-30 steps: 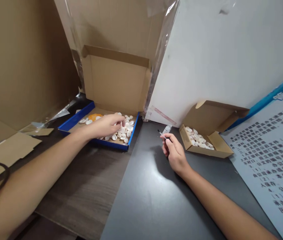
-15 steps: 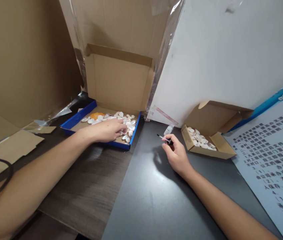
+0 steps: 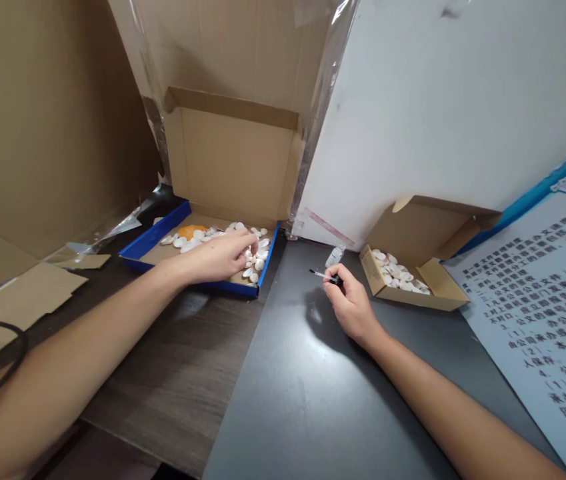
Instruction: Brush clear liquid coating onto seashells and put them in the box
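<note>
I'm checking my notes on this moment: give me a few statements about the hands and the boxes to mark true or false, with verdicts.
1. The left hand reaches into the blue-edged box and lies over the white pieces. True.
2. The right hand holds a pair of scissors. False: its grip is on a small brush whose thin tip points left.
3. The small cardboard box on the right is empty. False: it holds a heap of white pieces.
4. An orange piece lies in the blue-edged box. True.
</note>
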`<state>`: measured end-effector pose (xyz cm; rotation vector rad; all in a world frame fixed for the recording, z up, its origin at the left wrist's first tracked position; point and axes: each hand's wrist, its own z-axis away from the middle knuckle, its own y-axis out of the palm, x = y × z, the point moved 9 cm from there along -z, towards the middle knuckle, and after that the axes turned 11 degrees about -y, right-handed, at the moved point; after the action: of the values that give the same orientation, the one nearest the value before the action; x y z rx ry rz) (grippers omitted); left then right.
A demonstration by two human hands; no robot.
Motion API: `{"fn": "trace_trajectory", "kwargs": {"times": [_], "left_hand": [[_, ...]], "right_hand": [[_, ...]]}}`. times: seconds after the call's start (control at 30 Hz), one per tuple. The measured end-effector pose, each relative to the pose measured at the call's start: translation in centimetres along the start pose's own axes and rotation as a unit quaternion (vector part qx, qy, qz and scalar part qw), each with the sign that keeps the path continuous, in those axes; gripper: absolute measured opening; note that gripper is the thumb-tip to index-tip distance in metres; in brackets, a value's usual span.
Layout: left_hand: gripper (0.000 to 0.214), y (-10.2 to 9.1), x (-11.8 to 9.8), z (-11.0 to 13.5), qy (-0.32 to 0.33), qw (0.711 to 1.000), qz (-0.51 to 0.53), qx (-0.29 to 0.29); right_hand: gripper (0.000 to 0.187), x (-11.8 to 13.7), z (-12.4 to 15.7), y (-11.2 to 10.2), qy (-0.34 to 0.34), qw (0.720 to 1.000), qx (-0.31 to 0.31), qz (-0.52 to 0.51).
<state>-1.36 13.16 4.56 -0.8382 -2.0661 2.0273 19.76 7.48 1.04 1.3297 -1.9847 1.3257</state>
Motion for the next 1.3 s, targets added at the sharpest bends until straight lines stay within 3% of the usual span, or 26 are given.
{"fn": "trace_trajectory", "kwargs": {"times": [0.17, 0.47, 0.73, 0.87, 1.17, 1.3], "left_hand": [[0.024, 1.3, -0.6, -0.3, 0.034, 0.998, -0.049, -0.009], [0.028, 2.2, -0.4, -1.1, -0.008, 0.994, -0.107, -0.002], [0.03, 1.7, -0.6, -1.2, -0.005, 0.993, -0.117, -0.023], [0.03, 1.1, -0.2, -1.3, -0.007, 0.997, -0.066, -0.049], [0.027, 1.1, -0.3, -0.8, 0.041, 0.997, 0.061, -0.003], [0.027, 0.8, -0.3, -0.7, 0.02, 0.994, 0.107, -0.006]], "right_hand": [[0.006, 0.4, -0.2, 0.1, -0.017, 1.0, 0.001, 0.009], [0.004, 0.5, -0.2, 0.1, -0.02, 1.0, 0.004, 0.013], [0.004, 0.5, -0.1, 0.1, -0.021, 1.0, 0.006, 0.014], [0.004, 0.5, -0.1, 0.1, -0.026, 1.0, 0.008, 0.013], [0.003, 0.6, -0.1, 0.2, -0.029, 0.999, 0.013, 0.019], [0.004, 0.7, -0.1, 0.2, -0.031, 0.999, 0.012, 0.019]]}}
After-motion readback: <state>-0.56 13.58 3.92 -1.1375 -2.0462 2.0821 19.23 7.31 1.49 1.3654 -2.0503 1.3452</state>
